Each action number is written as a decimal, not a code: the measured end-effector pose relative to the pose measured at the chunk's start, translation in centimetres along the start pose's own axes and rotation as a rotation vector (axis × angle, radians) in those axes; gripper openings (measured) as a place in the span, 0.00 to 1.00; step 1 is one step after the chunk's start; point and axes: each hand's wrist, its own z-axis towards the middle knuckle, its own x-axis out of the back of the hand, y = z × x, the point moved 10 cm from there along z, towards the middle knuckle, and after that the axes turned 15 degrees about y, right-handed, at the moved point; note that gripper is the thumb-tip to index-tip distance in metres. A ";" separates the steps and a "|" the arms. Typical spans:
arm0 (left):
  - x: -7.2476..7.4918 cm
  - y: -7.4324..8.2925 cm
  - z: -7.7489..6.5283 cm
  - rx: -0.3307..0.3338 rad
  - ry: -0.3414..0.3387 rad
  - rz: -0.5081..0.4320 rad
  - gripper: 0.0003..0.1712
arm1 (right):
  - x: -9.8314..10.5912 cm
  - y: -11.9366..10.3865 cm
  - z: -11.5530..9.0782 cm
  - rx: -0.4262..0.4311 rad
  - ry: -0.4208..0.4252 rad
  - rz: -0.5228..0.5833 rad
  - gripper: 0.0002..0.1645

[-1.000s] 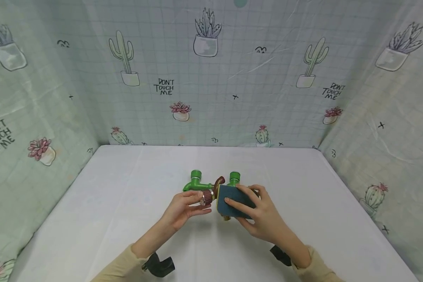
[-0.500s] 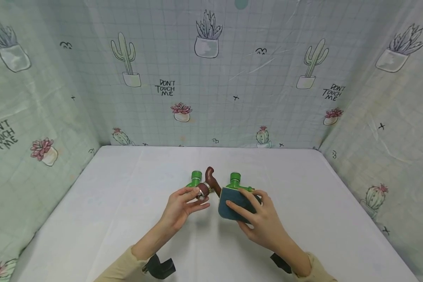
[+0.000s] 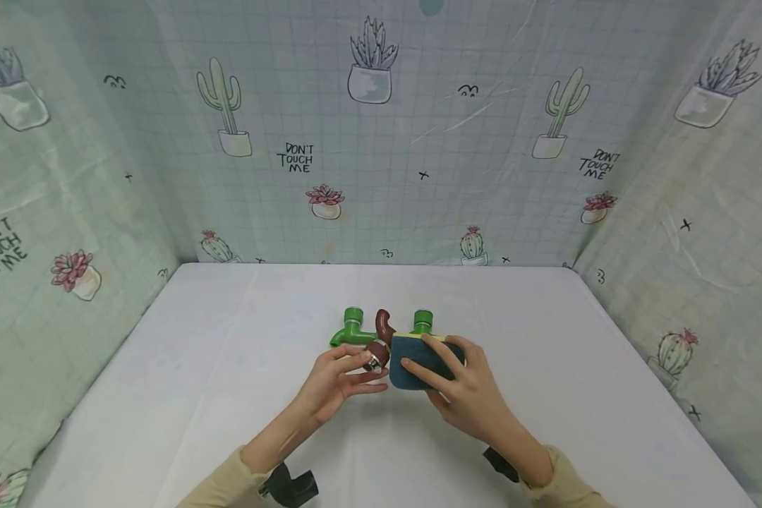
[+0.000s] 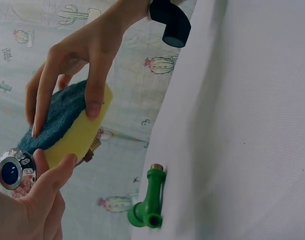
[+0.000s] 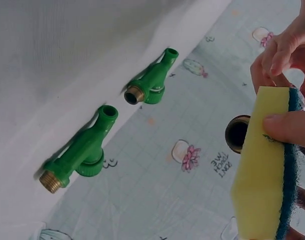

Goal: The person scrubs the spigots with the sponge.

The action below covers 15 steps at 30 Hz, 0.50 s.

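A brown tap (image 3: 384, 326) is held above the table, its ridged knob with a shiny metal cap pinched by my left hand (image 3: 330, 388). My right hand (image 3: 476, 395) grips a sponge (image 3: 409, 370), dark blue-green scouring face toward me and yellow foam behind. That sponge lies against the tap and hides much of its body. In the right wrist view, the tap's round open end (image 5: 237, 134) shows beside the yellow foam. Just behind the hands, two green taps (image 3: 353, 329) (image 5: 82, 150) with brass threaded ends lie on the table.
The white table (image 3: 228, 339) stretches out around both hands. A cloth backdrop (image 3: 381, 141) printed with cactus pots stands behind it and along both sides. Black camera mounts (image 3: 292, 487) hang below the wrists.
The brown tap's curved spout swung up and left with the sponge lowered, then came partway back as the sponge rose. Both hands keep their hold; the green taps have not moved.
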 end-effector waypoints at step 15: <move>0.4 0.3 0.3 0.039 0.008 -0.036 0.03 | 0.7 1.0 -0.7 -0.011 -0.026 0.023 0.37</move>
